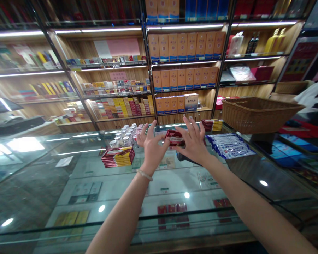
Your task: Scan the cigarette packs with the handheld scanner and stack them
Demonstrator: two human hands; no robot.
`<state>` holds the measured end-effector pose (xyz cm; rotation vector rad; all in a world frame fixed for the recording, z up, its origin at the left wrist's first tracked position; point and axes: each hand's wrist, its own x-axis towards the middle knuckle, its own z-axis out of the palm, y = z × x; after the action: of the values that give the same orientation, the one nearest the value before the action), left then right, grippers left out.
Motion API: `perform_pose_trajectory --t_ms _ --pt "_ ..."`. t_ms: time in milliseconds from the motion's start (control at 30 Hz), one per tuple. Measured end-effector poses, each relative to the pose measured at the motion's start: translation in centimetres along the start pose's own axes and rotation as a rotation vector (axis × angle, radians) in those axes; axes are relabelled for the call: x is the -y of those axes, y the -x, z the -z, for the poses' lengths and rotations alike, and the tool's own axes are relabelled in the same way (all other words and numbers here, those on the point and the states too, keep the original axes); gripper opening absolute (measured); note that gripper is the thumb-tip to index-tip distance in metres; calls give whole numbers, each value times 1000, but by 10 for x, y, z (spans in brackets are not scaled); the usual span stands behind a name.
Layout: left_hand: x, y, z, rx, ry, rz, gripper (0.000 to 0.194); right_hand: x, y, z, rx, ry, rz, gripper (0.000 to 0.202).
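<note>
Between my two hands, over the glass counter, is a small dark red packet (175, 138) with pale lettering. My left hand (153, 143) pinches its left end between thumb and finger, the other fingers raised. My right hand (192, 141) grips the right end the same way. Left of my hands lies a stack of red and yellow packets (118, 157). A similar stack (212, 125) sits beyond my right hand, near a spread of blue and white packets (229, 145). Partly hidden below my right hand is a black handheld device (184, 157).
Clear-capped small bottles (125, 135) stand behind my left hand. A wicker basket (259, 114) is at the right on the glass counter (153, 201). Cartons and boxed goods fill the wall shelves (185, 63) behind. White fabric shows at the far right edge.
</note>
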<state>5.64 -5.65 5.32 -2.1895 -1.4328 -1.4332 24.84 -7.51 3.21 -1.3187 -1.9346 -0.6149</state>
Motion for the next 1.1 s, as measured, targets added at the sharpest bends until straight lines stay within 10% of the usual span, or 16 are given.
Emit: perform_pose_trajectory --t_ms 400,867,1100 --pt "23 -10 -4 -1 136 203 18 -40 3 -10 -87 13 -23 67" --pt "40 -7 -18 30 111 82 27 -37 3 -8 -86 28 33 52" --pt "35 -1 -2 41 -227 -144 103 -41 4 -7 -135 92 56 56"
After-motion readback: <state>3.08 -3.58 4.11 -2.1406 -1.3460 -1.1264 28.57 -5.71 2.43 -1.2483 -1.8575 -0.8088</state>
